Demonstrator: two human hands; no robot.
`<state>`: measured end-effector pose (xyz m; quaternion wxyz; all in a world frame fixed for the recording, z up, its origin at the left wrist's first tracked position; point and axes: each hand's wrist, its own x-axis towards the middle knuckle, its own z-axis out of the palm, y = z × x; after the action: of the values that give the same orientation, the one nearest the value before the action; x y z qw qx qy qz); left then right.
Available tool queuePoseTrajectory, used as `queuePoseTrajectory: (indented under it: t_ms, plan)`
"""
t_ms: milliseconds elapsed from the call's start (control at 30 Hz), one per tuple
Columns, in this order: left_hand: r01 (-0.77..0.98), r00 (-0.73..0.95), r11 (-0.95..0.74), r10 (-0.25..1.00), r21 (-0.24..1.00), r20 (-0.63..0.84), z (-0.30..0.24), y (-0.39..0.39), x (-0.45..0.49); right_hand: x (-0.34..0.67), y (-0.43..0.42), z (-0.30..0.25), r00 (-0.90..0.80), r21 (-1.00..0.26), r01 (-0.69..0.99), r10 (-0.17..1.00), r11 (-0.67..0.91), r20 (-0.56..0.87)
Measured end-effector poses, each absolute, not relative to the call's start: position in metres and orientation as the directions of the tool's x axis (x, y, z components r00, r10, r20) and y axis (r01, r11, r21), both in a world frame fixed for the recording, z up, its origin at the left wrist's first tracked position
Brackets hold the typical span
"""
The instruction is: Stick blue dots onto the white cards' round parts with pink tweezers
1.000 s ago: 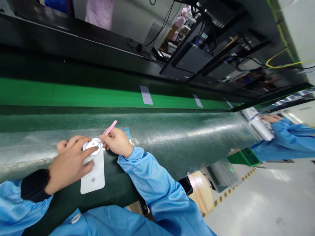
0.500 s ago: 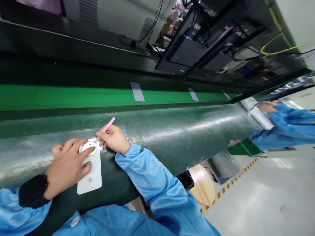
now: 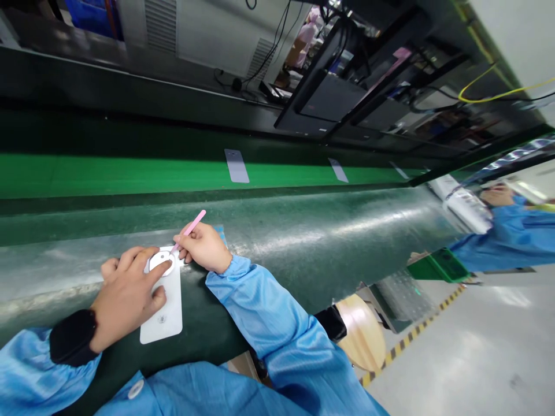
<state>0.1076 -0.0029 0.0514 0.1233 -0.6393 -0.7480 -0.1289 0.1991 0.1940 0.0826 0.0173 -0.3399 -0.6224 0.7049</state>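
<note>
Green anti-static mat surface (image 3: 303, 242) crosses the frame on a tilt, w/ a brighter green band (image 3: 108, 176) along its far side carrying grey-lilac rectangular panels (image 3: 236, 166). Beyond: white vented machine cabinet (image 3: 217, 34) and yellow cable (image 3: 498, 92). Frame right: grey floor (image 3: 485, 346) w/ yellow-and-black hazard tape (image 3: 410, 341), tan spool (image 3: 362, 332), green plastic crate (image 3: 437, 266). Co-worker in blue smock (image 3: 511, 240), hand (image 3: 498, 196) resting on a white stack (image 3: 463, 211), contents blurred. Foreground: person's blue smock sleeves (image 3: 255, 312) enter from frame bottom. Left wrist: black wristband (image 3: 73, 338). White rectangular card (image 3: 171, 303) lies flat on the mat, near the person's edge of the surface, w/ a small printed mark (image 3: 162, 318) on its lower part. White ring (image 3: 161, 261) sits at the card's far end. L hand (image 3: 128, 297): fingers spread, pressing down on card and ring, index finger (image 3: 160, 264) across the ring. R hand (image 3: 203, 248): thumb and fingers pinching a slim pink stick (image 3: 196, 223), its tip angled down at the ring's edge, just beside L hand; contact not clear. Blue gridded sheet (image 3: 221, 234) partly hidden under R hand.
</note>
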Motion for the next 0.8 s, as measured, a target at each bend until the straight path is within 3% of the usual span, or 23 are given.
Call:
queuePoseTrajectory:
  t_ms: [333,800]
  plan:
    - [0.964,-0.256,0.225,0.930,0.142,0.264,0.0443,-0.0030,0.1076,0.1995,0.1949,0.0804,-0.769,-0.889,0.403,0.445,-0.218,-0.458]
    - [0.972,-0.232,0.201,0.904,0.124,0.359,0.0406,-0.0006,0.1103,0.1973,0.1936,0.0848,-0.757,-0.885,0.404,0.458,-0.232,-0.465]
